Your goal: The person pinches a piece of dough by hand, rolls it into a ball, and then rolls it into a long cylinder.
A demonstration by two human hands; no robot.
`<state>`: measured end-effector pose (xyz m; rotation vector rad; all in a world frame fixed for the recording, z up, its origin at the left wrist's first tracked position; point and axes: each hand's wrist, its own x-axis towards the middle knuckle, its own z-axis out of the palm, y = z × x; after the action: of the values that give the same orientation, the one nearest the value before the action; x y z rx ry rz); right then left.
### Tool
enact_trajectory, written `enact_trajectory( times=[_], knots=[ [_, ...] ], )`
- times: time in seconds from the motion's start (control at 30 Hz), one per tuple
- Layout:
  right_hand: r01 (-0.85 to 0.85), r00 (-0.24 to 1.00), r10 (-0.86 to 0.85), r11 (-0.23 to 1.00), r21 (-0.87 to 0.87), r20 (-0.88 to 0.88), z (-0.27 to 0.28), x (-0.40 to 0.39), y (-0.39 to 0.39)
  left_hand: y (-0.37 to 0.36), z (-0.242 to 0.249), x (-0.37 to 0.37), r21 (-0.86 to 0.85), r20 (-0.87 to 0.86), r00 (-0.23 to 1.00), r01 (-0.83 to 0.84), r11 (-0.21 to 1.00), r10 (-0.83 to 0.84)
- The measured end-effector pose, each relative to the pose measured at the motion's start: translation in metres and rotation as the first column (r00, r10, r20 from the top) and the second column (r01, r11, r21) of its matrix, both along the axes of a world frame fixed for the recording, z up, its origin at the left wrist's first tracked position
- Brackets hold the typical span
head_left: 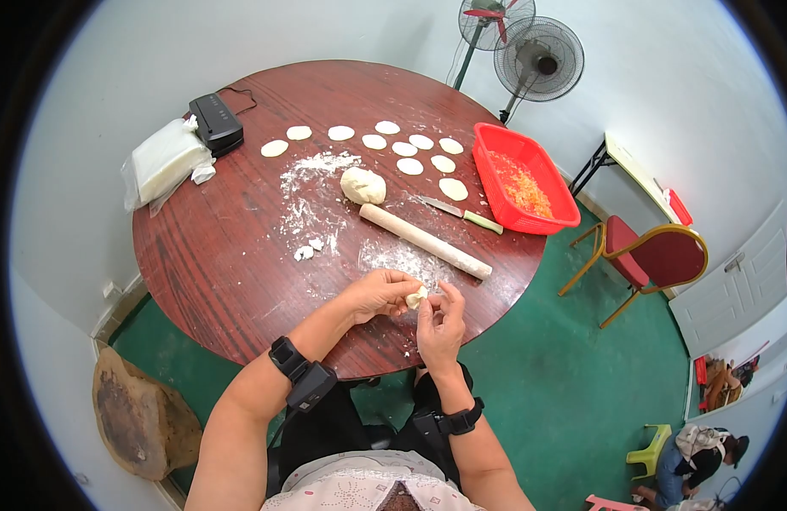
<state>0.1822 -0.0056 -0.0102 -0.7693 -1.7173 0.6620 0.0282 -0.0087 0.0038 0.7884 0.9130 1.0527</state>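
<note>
My left hand (378, 295) and my right hand (441, 322) meet over the near edge of the round wooden table (214, 272), both pinching a small piece of dough (416, 297) between the fingertips. Just beyond lies a wooden rolling pin (425, 241) on a floured patch. A ball of dough (363, 185) sits behind it. Several flat round dough wrappers (410, 166) are laid out in rows toward the far side. Small dough scraps (308, 249) lie left of the floured patch.
A red basket (500, 179) with orange shredded filling stands at the table's right. A knife (461, 214) lies beside it. A black device (216, 123) and a plastic bag (161, 162) are at far left. Chair (657, 255) and fans (536, 60) stand right.
</note>
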Motion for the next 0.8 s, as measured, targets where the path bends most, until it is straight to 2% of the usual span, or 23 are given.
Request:
enact_trajectory(
  times=[0.17,0.27,0.47,0.57,0.8],
  knots=[
    [0.005,0.998,-0.004,1.0,0.015,-0.06,-0.001,-0.002,-0.001,0.0,0.0,0.001,-0.011,0.014,1.0,-0.005,1.0,0.005],
    [-0.04,0.993,0.037,0.999,-0.022,-0.112,0.002,-0.002,-0.004,0.0,0.0,0.002,-0.015,0.026,1.0,-0.016,1.0,0.016],
    [-0.005,0.986,-0.021,0.989,-0.15,-0.166,-0.014,0.008,0.001,0.0,-0.001,0.0,-0.029,0.076,0.997,-0.013,0.999,0.016],
    [0.04,0.992,-0.05,0.996,-0.084,-0.117,-0.008,0.006,0.001,0.0,0.001,0.001,-0.036,0.076,0.997,-0.007,0.999,0.01],
    [-0.011,0.996,0.004,0.998,-0.069,-0.094,-0.006,0.005,0.001,0.001,-0.003,-0.002,-0.02,0.072,0.997,0.023,1.0,-0.021]
  ],
)
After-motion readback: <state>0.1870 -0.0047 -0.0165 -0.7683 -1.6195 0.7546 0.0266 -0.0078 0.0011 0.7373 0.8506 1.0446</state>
